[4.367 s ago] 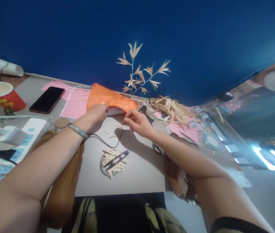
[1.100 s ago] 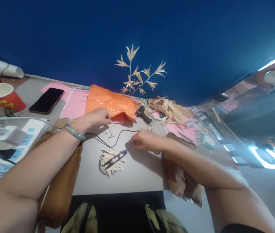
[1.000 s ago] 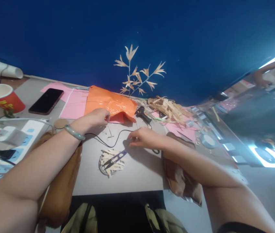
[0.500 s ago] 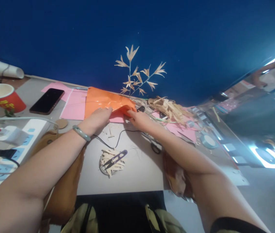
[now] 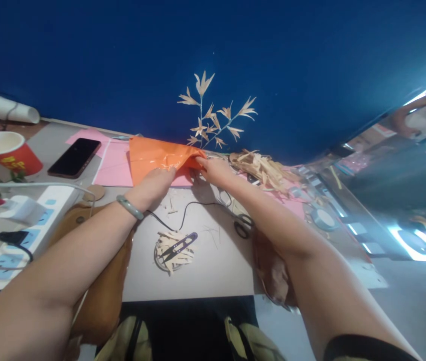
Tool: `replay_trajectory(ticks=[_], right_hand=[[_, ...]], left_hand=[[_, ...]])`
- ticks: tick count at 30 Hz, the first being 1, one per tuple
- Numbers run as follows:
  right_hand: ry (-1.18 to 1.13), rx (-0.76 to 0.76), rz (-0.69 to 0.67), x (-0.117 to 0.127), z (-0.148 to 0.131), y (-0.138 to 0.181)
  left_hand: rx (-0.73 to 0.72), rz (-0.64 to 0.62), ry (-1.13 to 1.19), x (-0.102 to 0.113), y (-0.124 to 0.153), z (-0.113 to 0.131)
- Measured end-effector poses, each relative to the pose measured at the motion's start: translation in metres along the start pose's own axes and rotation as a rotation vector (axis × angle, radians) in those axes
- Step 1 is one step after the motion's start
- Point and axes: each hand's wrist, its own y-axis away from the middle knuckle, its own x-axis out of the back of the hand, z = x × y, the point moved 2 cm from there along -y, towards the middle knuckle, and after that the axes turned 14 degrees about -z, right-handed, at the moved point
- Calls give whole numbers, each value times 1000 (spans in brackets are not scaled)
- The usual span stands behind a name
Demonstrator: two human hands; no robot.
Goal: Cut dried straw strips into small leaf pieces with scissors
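A shiny orange sheet [image 5: 150, 153], paper or plastic, lies over pink paper [image 5: 113, 163] at the back of the table. My left hand [image 5: 157, 183] is closed on its front edge, with the fingertips partly hidden. My right hand [image 5: 215, 170] pinches its right corner, which is lifted and bent. Just behind stands a branch [image 5: 200, 108] with pale, dried-husk flowers. Nearer me, thread snips [image 5: 178, 247] rest on a small dish of cut husk strips [image 5: 167, 265]. Black-handled scissors [image 5: 243, 228] lie under my right forearm.
To the left are a red paper cup [image 5: 17, 158], a phone [image 5: 74, 158] and a power strip [image 5: 34, 228] with cables. A brown leather-like bag [image 5: 102, 281] sits below my left forearm. Dried husks [image 5: 260, 168] are heaped at right, near a roll of tape [image 5: 323, 219]. A blue wall [image 5: 122, 65] rises behind.
My right hand has raised the orange sheet's right corner and moved slightly up and left. The sheet has shifted a little left. My left hand stays at its front edge.
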Motion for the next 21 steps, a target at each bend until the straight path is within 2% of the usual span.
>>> replay_trajectory(ticks=[5, 10, 13, 16, 21], right_hand=[[-225, 138, 50, -1, 17, 5], [-221, 161, 28, -13, 21, 27], [-231, 175, 51, -20, 14, 39], [-292, 196, 108, -24, 2, 48], [-316, 181, 7, -32, -36, 40]], left_hand=[[46, 44, 66, 2, 0, -2], [117, 88, 185, 3, -2, -6], [128, 150, 293, 1, -5, -9], [140, 148, 327, 0, -6, -12], [210, 132, 462, 1, -7, -16]])
